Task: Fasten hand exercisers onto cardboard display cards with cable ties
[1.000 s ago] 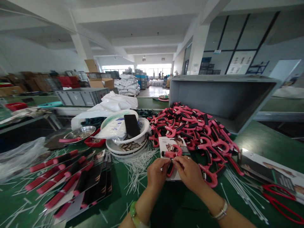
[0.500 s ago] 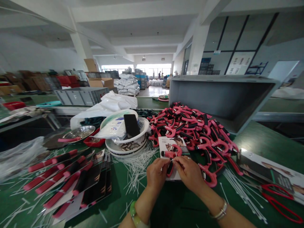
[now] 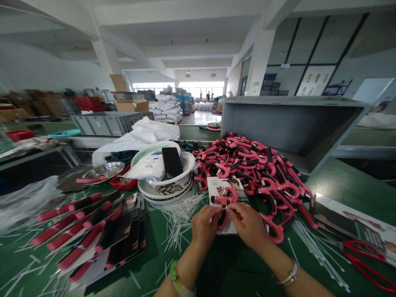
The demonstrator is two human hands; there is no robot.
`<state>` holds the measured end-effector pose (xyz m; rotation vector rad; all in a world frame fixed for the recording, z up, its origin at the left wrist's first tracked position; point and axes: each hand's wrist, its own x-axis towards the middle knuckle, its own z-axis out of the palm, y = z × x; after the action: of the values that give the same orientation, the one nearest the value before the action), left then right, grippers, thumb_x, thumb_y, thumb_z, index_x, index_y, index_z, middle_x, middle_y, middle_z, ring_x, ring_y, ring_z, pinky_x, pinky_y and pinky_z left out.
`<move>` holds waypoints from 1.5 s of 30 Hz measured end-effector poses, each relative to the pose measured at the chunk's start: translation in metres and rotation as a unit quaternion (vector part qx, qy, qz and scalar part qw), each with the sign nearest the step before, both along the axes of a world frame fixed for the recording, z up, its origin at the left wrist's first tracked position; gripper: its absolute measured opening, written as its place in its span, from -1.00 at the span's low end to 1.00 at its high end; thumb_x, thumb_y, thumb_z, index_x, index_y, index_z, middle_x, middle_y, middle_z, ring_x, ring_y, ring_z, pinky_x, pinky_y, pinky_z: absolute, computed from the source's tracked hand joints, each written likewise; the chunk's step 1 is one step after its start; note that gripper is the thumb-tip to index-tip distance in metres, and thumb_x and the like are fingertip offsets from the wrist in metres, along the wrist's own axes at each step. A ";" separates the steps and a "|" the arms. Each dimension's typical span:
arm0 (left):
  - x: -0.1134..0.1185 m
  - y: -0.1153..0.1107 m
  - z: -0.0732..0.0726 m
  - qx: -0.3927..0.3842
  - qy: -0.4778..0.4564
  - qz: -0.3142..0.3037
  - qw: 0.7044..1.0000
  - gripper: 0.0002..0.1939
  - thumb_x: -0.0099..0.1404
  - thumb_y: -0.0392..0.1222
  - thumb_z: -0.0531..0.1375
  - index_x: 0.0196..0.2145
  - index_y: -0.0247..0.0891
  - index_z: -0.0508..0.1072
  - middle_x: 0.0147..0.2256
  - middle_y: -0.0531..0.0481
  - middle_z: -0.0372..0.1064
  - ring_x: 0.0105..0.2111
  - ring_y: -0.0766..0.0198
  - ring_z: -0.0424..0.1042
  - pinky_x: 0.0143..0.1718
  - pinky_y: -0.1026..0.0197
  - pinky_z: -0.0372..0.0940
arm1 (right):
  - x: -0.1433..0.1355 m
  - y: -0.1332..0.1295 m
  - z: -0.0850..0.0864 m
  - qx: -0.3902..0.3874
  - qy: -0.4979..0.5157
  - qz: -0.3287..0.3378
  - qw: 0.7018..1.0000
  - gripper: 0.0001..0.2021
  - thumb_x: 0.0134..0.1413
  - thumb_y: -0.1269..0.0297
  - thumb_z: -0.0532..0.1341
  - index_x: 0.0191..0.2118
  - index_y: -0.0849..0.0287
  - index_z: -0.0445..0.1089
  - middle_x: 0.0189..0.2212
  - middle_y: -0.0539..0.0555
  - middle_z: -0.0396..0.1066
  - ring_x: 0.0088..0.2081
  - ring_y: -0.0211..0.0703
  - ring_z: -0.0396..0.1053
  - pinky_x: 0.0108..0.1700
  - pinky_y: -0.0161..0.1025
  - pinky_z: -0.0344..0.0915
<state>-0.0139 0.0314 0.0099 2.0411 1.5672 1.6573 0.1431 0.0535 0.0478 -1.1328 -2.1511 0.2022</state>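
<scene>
A pair of pink pliers [image 3: 229,195] with a C-shaped head and black grips lies on a printed backing card [image 3: 213,185] in front of me. My left hand [image 3: 204,227] and my right hand [image 3: 247,222] meet over the handles, both closed in a pinch. Between the fingertips a bit of white cable tie [image 3: 224,208] shows across the handles; most of it is hidden by the fingers. To the right lie loose white cable ties [image 3: 321,255] and red-handled scissors [image 3: 361,260]. A heap of the same pliers [image 3: 247,161] rises just beyond the card.
A grey crate [image 3: 291,128] lies tipped on its side behind the heap. Carded pliers [image 3: 83,243] are stacked at left. Cut tie ends [image 3: 182,214] litter the green table. White bowls [image 3: 185,181] hold metal parts, with a phone [image 3: 172,163] on top. More cards [image 3: 349,222] lie at right.
The view has shifted very slightly. Both hands stay pinched at the same spot over the handles, with hardly any movement.
</scene>
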 end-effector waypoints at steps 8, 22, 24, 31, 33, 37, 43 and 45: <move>0.000 -0.001 0.000 -0.025 -0.009 0.005 1.000 -0.82 0.25 -0.33 0.12 -0.30 -0.19 0.52 -0.38 0.01 0.50 -0.36 0.34 0.47 -0.32 0.35 0.33 | -0.001 -0.002 0.004 0.020 0.002 -0.005 1.000 -0.76 0.23 0.22 0.02 -0.33 0.14 0.38 -0.42 0.06 0.45 -0.34 -0.14 0.38 -0.31 -0.25 0.24; -0.003 0.000 0.006 -0.045 -0.050 -0.058 0.996 -0.83 0.26 -0.25 0.14 -0.26 -0.23 0.53 -0.32 -0.03 0.53 -0.32 0.30 0.49 -0.24 0.30 0.35 | -0.002 0.005 0.016 -0.048 -0.071 0.033 0.996 -0.78 0.19 0.26 0.06 -0.39 0.10 0.41 -0.41 0.03 0.46 -0.33 -0.16 0.39 -0.29 -0.26 0.24; -0.004 0.000 0.009 -0.069 -0.065 -0.076 0.993 -0.83 0.25 -0.23 0.16 -0.24 -0.22 0.53 -0.29 -0.03 0.53 -0.30 0.29 0.48 -0.23 0.28 0.35 | -0.002 0.007 0.017 -0.055 -0.075 0.041 0.995 -0.81 0.16 0.28 0.09 -0.40 0.11 0.41 -0.41 0.03 0.46 -0.33 -0.15 0.39 -0.27 -0.25 0.24; -0.006 0.005 0.013 -0.152 -0.088 -0.101 0.979 -0.86 0.23 -0.18 0.19 -0.31 -0.21 0.54 -0.36 0.00 0.49 -0.36 0.29 0.44 -0.29 0.28 0.33 | 0.005 0.012 0.012 -0.035 0.034 0.099 0.994 -0.84 0.11 0.24 0.16 -0.22 0.11 0.44 -0.31 0.08 0.49 -0.27 -0.13 0.41 -0.21 -0.22 0.30; -0.006 0.006 0.013 -0.150 -0.086 -0.114 0.978 -0.87 0.22 -0.18 0.20 -0.32 -0.21 0.54 -0.33 -0.02 0.49 -0.32 0.28 0.44 -0.25 0.26 0.33 | 0.005 0.013 0.013 -0.020 0.033 0.127 0.991 -0.84 0.16 0.22 0.12 -0.31 0.11 0.44 -0.38 0.07 0.49 -0.30 -0.14 0.40 -0.22 -0.22 0.29; -0.008 0.005 0.022 -0.163 -0.083 -0.105 0.977 -0.89 0.19 -0.19 0.21 -0.36 -0.20 0.54 -0.19 -0.06 0.44 -0.21 0.25 0.43 -0.22 0.24 0.34 | 0.003 0.012 0.014 0.048 0.038 0.098 0.993 -0.77 0.21 0.25 0.03 -0.42 0.13 0.36 -0.46 0.06 0.42 -0.35 -0.15 0.36 -0.28 -0.23 0.26; -0.012 0.002 0.039 -0.206 -0.002 -0.078 0.975 -0.88 0.16 -0.19 0.22 -0.33 -0.09 0.54 -0.13 -0.01 0.39 -0.12 0.22 0.38 -0.07 0.16 0.28 | 0.000 0.010 0.004 0.095 0.160 -0.026 0.982 -0.82 0.20 0.25 0.04 -0.39 0.13 0.29 -0.47 0.06 0.36 -0.35 -0.15 0.34 -0.25 -0.22 0.27; -0.012 -0.002 0.039 -0.193 0.004 -0.075 0.978 -0.78 0.15 -0.22 0.22 -0.21 -0.10 0.51 -0.08 -0.04 0.37 -0.06 0.18 0.35 -0.01 0.12 0.25 | -0.001 0.012 0.003 0.076 0.178 -0.007 0.981 -0.83 0.21 0.26 0.03 -0.36 0.13 0.29 -0.40 0.08 0.39 -0.30 -0.14 0.35 -0.20 -0.21 0.28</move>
<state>-0.0256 0.0293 0.0492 1.9073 1.5459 1.1828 0.1423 0.0651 0.0507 -0.9449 -1.8080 0.2138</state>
